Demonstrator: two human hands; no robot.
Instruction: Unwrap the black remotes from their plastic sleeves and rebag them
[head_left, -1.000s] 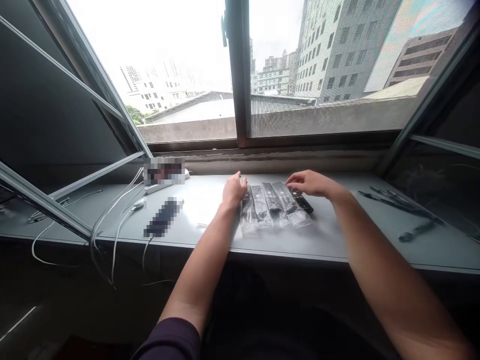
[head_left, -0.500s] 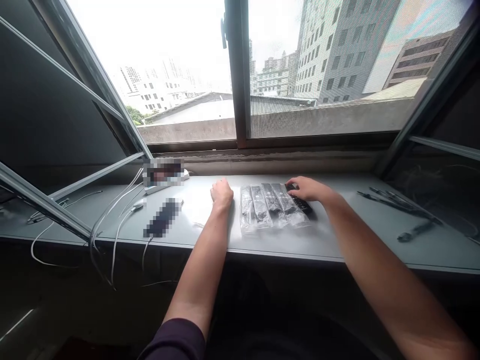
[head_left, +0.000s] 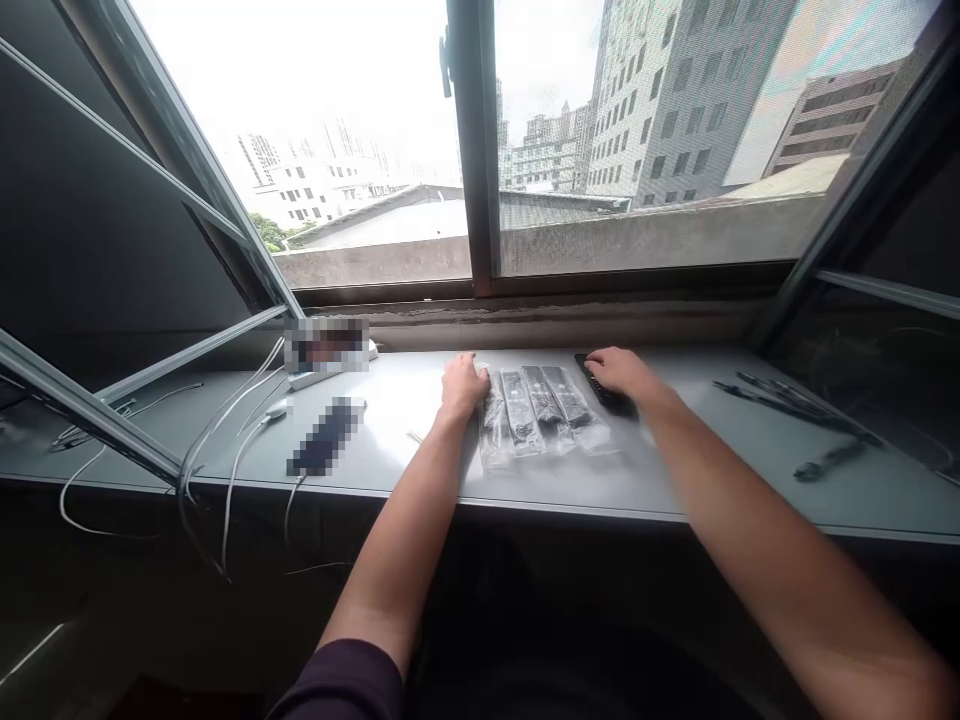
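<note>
Several dark remote controls in clear plastic bags [head_left: 521, 412] lie side by side on the grey-white desk. My left hand [head_left: 463, 382] is at the far left end of this row, its thumb side against the edge of the leftmost bag and its fingers partly spread. On the right of the row, my right hand [head_left: 621, 372] has its fingers curled over an unbagged black remote control [head_left: 592, 385]. The remote lies on the desk a little apart from the bags; my hand covers part of its buttons.
A blurred-out phone-like object [head_left: 326, 437] with a white cable lies to the left, before a white power strip [head_left: 330, 375]. Dark cables [head_left: 787, 405] lie at the right. Metal frame bars [head_left: 195, 350] slant on the left, and a window rises behind the desk [head_left: 555, 490].
My left hand has moved right, up to the leftmost bag, and its fingers have loosened. My right hand has shifted the black remote slightly away from the bagged row.
</note>
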